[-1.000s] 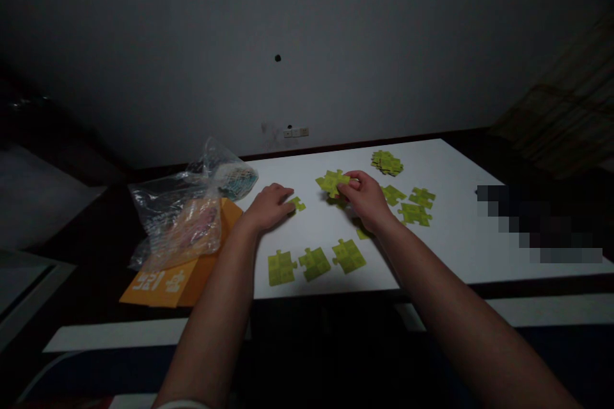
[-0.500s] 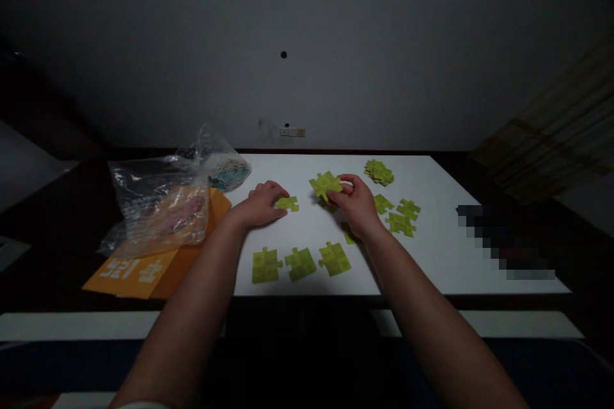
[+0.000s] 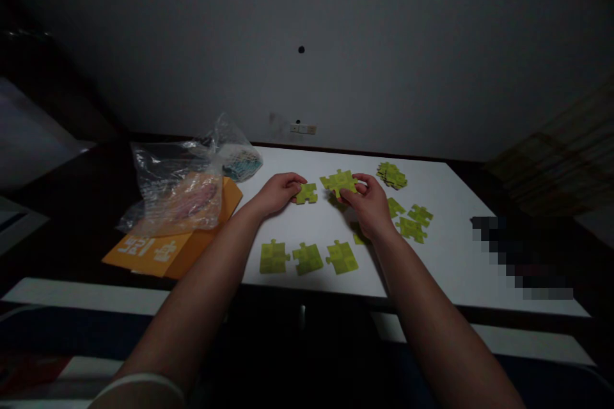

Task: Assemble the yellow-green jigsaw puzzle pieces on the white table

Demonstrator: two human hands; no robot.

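Left hand (image 3: 277,193) lifted small piece (image 3: 306,193) | long axis toward joined pieces (image 3: 339,183)

We see a white table (image 3: 446,268) across the middle of the frame. Green puzzle pieces (image 3: 307,258) lie scattered on it, with a small stack (image 3: 392,175) toward the upper right. An orange box (image 3: 182,239) under clear plastic bags (image 3: 177,192) overhangs its left edge.

Both bare forearms reach from the frame's bottom toward its centre. The left hand (image 3: 277,192) is curled, fingers pinched; the right hand (image 3: 370,203) likewise, its fingers (image 3: 361,186) pinched leftward.
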